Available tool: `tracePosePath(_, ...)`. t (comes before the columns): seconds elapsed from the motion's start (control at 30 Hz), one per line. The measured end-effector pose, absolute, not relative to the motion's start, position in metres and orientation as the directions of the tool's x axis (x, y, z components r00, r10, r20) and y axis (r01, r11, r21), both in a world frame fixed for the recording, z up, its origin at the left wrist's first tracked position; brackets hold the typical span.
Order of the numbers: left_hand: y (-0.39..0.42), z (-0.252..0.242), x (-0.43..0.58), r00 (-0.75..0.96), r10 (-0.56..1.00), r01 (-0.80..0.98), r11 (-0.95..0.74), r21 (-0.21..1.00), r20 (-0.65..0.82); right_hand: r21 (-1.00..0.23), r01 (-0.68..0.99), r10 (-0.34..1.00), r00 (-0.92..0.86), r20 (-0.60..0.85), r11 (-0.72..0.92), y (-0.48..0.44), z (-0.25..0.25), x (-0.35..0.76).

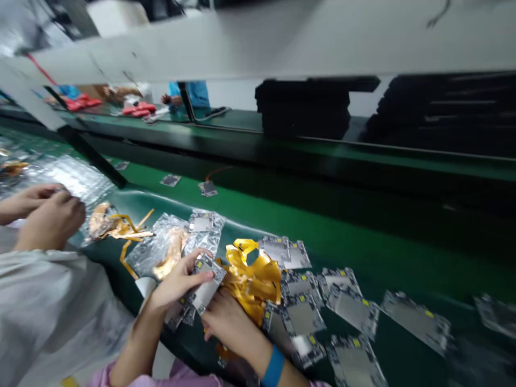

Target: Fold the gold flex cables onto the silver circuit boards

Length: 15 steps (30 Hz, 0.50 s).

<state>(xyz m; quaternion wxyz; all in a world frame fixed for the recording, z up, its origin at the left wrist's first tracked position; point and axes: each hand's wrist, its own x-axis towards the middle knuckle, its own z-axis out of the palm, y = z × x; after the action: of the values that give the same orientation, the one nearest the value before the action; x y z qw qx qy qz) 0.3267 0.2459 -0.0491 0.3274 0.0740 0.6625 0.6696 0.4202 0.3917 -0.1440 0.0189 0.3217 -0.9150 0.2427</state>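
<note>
Benchtop (137,203): board (207,293) in left hand (180,282).

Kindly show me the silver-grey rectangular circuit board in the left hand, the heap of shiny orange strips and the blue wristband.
Silver-grey rectangular circuit board (207,291): head view, its metallic plate.
Heap of shiny orange strips (253,281): head view, its middle.
Blue wristband (273,367): head view, its outer face.

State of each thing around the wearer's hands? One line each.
Silver-grey rectangular circuit board: held, tilted
Left hand: closed on that board
Right hand: beside that board, fingertips hidden, grip unclear
Shiny orange flexible strips: curled, heaped
Loose silver-grey circuit boards: lying, some overlapping
Clear plastic sheeting: crumpled
Blue wristband: worn
</note>
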Motion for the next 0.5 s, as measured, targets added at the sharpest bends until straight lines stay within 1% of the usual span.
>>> tracePosePath(0.1, 0.257, -0.049, 0.325, -0.795, 0.538, -0.296, 0.058, 0.953, -0.280, -0.421, -0.606, -0.577, -0.789, 0.210, 0.675, 0.393, -0.160, 0.414)
tracePosePath(0.23, 0.264, -0.048, 0.323, -0.802, 0.543, -0.280, 0.024, 0.960, -0.248, -0.427, -0.626, -0.644, -0.755, 0.123, 0.653, 0.401, -0.182, 0.399)
tracePosePath(0.3, 0.265, -0.048, 0.322, -0.805, 0.543, -0.278, 0.011, 0.961, -0.239, -0.437, -0.646, -0.679, -0.727, 0.103, 0.625, 0.404, -0.193, 0.390)
tracePosePath(0.5, 0.270, -0.052, 0.318, -0.813, 0.539, -0.278, -0.025, 0.960, -0.221, -0.452, -0.661, -0.639, -0.735, 0.227, 0.599, 0.408, -0.207, 0.383)
